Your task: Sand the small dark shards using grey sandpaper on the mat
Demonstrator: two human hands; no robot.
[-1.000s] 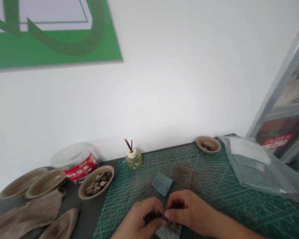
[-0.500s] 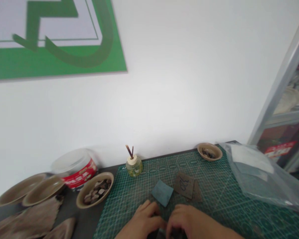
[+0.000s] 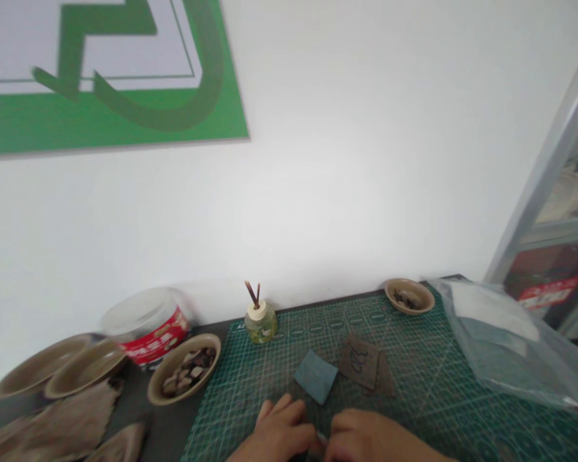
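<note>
At the bottom edge of the head view my left hand and my right hand meet low over the green cutting mat. The fingers of both are bent and pressed in toward a small thing, of which only a pale and dark sliver shows in the gap; its kind is hidden. Just beyond the fingertips lies a blue-grey square of sandpaper-like sheet. To its right are brown squares, one with dark handwriting on it, partly overlapping.
Left of the mat stand a bowl of small stone-like pieces, a white tub with a red label, shallow dishes and a brown cloth. A reed diffuser, small bowl and clear plastic bag lie toward the wall.
My right hand has dropped slightly, its fingers now covering more of the dark gap beneath it. My left hand has shifted a little. The whole view has moved slightly.
</note>
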